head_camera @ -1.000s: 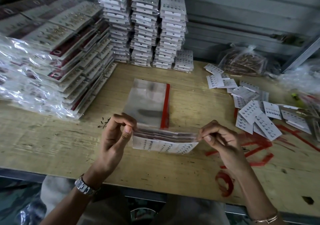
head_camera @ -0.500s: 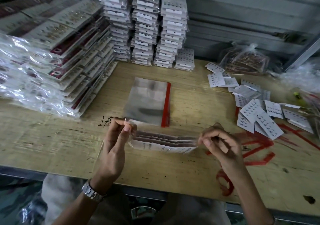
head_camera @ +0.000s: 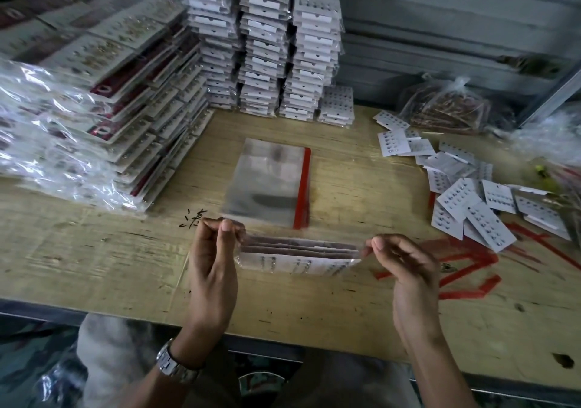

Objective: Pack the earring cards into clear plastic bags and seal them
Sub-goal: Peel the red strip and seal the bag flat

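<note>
Desk (head_camera: 94, 266) edge crosses under both forearms, and plain wood shows left and right of the pile of empty bags (head_camera: 267, 181). Just in front of that pile, the left hand (head_camera: 213, 266) and right hand (head_camera: 405, 269), fingers curled, each pinch one end of a clear bag (head_camera: 298, 258) holding earring cards, stretched between them.

Left hand (head_camera: 213, 266), right hand (head_camera: 405, 269) — fingertip pinches on opposite ends of bag (head_camera: 298, 263)
</note>
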Demonstrator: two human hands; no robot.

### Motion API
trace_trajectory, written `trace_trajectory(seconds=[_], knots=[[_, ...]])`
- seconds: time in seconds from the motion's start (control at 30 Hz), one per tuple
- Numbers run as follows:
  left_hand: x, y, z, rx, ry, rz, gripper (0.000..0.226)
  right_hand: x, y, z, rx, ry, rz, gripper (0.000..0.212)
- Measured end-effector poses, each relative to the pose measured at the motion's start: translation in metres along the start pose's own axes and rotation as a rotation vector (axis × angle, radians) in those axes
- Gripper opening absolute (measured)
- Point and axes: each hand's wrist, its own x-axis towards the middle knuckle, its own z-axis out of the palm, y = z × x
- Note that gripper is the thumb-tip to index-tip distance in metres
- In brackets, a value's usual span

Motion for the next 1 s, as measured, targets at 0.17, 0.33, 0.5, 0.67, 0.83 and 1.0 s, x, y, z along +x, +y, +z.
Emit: trace_trajectory(seconds=[0.17, 0.33, 0.5, 0.67, 0.83, 1.0], knots=[[-0.006, -0.001, 0.0, 0.008, 0.039, -0.004, 0.023, -0.011, 0.006, 0.009, 0.003, 0.129, -0.026, 0.016], [-0.012, -0.002, -0.004, 0.045, 0.075, -0.02, 0.025, -0.017, 0.008, 0.017, -0.011, 0.203, -0.062, 0.014], [-0.017, -0.002, -0.008, 0.025, 0.069, 0.008, 0.021, -0.023, 0.009, 0.023, -0.115, 0.251, -0.084, 0.015], [-0.017, -0.002, -0.013, -0.019, 0.011, 0.016, 0.021, -0.028, 0.009, 0.015, -0.102, 0.202, -0.063, 0.013], [-0.009, 0.0, -0.016, -0.054, -0.079, 0.013, 0.019, -0.027, 0.011, 0.008, -0.029, 0.117, -0.083, 0.012], [0.0, -0.001, -0.014, -0.125, -0.103, -0.033, 0.019, -0.013, 0.018, 0.005, 0.088, 0.059, -0.072, 0.011]])
